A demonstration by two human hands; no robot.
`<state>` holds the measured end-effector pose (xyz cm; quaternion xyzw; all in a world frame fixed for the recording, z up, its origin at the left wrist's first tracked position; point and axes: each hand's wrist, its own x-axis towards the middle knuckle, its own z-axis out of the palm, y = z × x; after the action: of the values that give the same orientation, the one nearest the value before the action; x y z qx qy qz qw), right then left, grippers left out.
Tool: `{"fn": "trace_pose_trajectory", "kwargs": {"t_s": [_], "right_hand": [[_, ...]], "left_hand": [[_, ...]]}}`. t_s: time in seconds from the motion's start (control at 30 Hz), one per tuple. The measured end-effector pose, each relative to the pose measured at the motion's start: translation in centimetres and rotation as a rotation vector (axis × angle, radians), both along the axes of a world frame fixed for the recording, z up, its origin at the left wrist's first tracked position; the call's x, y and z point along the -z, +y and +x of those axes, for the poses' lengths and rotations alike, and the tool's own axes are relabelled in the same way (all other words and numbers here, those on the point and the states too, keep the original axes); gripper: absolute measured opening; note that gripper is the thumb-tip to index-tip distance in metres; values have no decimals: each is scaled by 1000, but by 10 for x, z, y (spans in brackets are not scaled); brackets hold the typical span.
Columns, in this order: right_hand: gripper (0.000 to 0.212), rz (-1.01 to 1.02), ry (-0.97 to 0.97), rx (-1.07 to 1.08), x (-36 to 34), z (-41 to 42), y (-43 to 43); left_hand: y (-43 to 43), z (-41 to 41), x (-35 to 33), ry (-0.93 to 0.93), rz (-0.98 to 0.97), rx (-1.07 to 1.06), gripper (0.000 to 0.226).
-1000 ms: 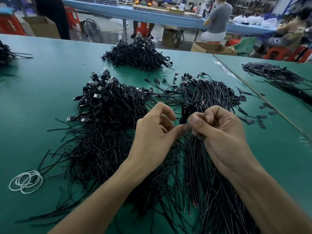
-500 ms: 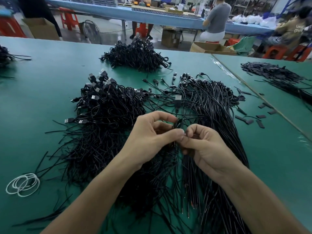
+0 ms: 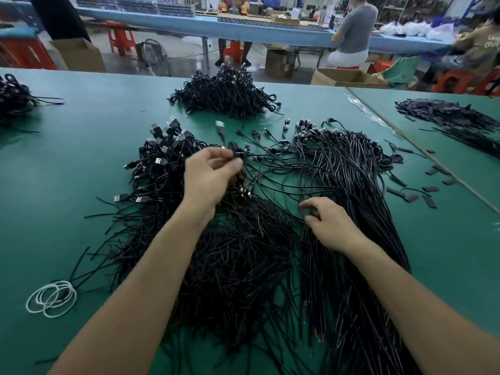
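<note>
Hands that were pinched together over one cable half a second ago are now apart, which I read as one piece finished and the next one starting.

The left hand (image 3: 209, 175) has swung up and away to its own side. Its thumb and curled fingers (image 3: 216, 154) pinch the cable (image 3: 234, 152), which sticks out just beyond the fingertips. The cable's USB plug (image 3: 220, 128) is a blur further out past them, so the cable is moving fast. The left pile (image 3: 162, 163) of plugged cables lies just outside the knuckles, and that looks like where this piece is headed. It has not been let go yet.

The right hand (image 3: 328, 221) has dropped back toward the body and onto the right bundle (image 3: 349, 169) of straight cables. Its fingertips (image 3: 307, 205) are bent down with the thumb close under them, touching the strands at the bundle's inner edge. Motion blur hides whether the pinch has already closed on a strand, so I cannot tell.

Black sleeves (image 3: 430, 198) lie scattered well beyond the back of the right hand on the green table (image 3: 81, 147). The next cable probably needs to be singled out cleanly, since the strands under the fingertips are crowded together.
</note>
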<state>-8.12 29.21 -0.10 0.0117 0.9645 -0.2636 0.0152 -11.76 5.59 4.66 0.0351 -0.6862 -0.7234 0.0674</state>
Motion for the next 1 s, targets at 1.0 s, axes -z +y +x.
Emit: {"fn": "trace_pose_trajectory", "kwargs": {"t_s": [1.0], "right_hand": [[30,-660,504,53,-67,6,8]], "left_hand": [[38,-1,25,393,-680,141,26]]}}
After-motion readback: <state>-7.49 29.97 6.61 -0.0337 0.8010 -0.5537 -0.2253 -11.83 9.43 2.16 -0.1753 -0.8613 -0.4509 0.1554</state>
